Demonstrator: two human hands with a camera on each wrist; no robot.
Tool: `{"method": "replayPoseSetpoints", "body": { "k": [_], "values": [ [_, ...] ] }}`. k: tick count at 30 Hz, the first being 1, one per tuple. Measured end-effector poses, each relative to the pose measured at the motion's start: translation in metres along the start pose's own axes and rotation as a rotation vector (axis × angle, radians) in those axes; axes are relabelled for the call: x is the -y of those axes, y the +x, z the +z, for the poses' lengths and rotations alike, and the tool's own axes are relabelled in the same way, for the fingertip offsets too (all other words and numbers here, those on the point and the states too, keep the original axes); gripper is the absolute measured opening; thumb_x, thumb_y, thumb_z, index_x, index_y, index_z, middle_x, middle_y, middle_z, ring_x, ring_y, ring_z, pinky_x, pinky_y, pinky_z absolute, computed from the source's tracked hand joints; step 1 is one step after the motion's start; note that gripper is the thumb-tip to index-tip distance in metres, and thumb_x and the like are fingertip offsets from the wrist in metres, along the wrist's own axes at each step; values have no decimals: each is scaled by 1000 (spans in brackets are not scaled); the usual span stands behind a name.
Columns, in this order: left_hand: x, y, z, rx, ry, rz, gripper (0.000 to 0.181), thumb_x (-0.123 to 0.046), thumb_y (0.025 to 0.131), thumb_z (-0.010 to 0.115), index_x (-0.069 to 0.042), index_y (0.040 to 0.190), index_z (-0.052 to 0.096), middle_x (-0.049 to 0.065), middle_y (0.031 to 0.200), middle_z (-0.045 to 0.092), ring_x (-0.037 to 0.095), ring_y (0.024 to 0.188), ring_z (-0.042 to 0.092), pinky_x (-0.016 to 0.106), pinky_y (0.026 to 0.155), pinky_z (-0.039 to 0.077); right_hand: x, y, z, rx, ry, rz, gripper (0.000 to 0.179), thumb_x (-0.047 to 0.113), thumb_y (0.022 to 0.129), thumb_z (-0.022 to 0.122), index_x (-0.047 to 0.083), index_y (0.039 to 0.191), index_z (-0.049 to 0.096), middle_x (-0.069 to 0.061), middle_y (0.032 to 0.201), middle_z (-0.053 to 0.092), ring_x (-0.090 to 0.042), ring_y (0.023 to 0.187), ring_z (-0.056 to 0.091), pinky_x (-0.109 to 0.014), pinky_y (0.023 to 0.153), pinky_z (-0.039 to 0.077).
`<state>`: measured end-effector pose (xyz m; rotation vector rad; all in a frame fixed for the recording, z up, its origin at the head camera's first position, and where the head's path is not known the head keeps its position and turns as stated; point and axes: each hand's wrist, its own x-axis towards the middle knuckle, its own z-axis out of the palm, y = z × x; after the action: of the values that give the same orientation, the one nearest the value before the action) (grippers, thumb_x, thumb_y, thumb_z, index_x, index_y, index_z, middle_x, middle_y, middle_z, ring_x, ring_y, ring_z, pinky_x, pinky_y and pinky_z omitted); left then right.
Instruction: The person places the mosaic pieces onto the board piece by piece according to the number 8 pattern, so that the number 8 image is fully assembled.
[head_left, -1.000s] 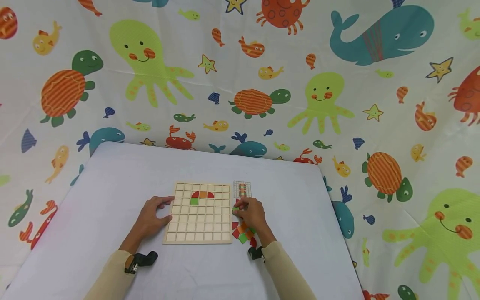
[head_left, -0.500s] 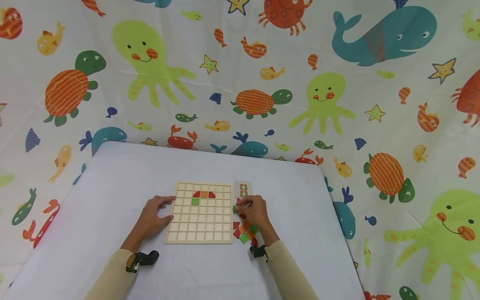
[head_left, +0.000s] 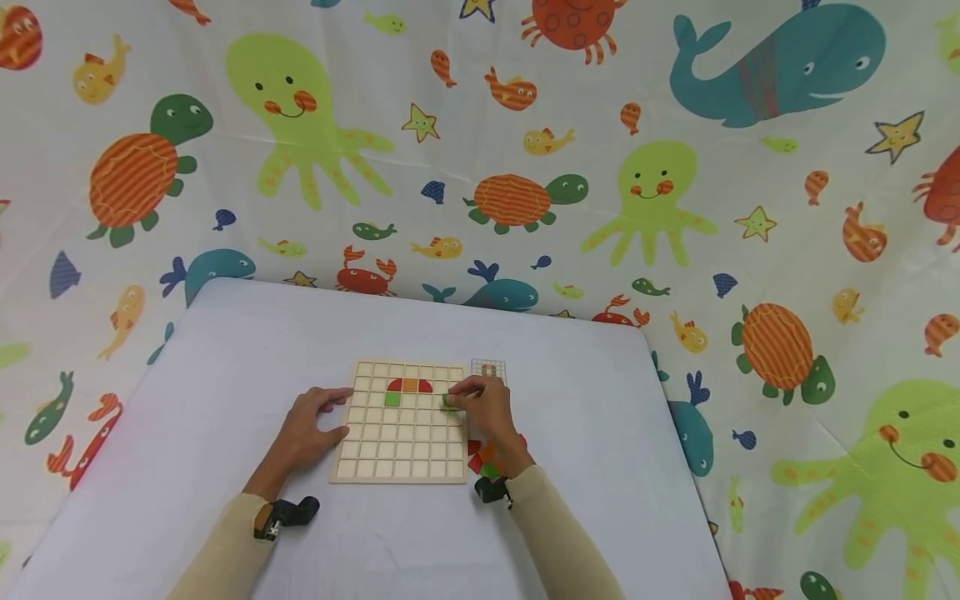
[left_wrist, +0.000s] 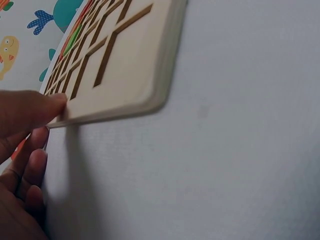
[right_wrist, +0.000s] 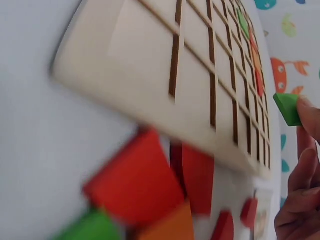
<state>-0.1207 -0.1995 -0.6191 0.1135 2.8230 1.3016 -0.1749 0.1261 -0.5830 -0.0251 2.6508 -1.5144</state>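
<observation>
A wooden grid board (head_left: pixel 381 451) lies on the white table. My left hand (head_left: pixel 303 435) rests at its left edge, thumb and fingers spread apart; in the left wrist view the thumb (left_wrist: pixel 42 107) touches the rim. Over the board's right side, my right hand (head_left: pixel 491 410) pinches a green tile (right_wrist: pixel 287 109) between thumb and fingers. Within the grid's upper rows sit an orange square tile (head_left: pixel 410 385), a red rounded tile (head_left: pixel 395 385) on its left and another red rounded tile (head_left: pixel 425 387) on its right. A green square tile (head_left: pixel 392 400) sits below the left red one.
A small pattern card (head_left: pixel 489 367) lies beyond the right hand, partly covered by it. Loose red, orange and green tiles (head_left: pixel 476 463) lie right of the board, partly under the right wrist. A sea-animal curtain (head_left: pixel 450 100) hangs behind the table.
My right hand has lifted the green tile from beside the board and carried it left over the board's right columns. The left hand stays at the board's left edge.
</observation>
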Motion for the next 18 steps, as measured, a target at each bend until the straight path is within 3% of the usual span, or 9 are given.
{"method": "replayPoseSetpoints", "body": {
  "k": [9,18],
  "values": [
    [-1,1,-2,0,4,-6,65,-6,87,78,-7,149,59,17,132,62,31,115,50,51,98,41,10,5,29,-1,25,15,6,20,88,88,19,87,82,1,83,74,-11,78,65,-30,68,52],
    [2,2,-1,0,14,-4,65,-6,87,79,-8,149,59,16,131,63,29,114,50,50,97,41,16,10,47,-65,-146,100,11,28,87,88,25,82,79,8,78,73,-9,71,63,-30,62,45]
  ]
}}
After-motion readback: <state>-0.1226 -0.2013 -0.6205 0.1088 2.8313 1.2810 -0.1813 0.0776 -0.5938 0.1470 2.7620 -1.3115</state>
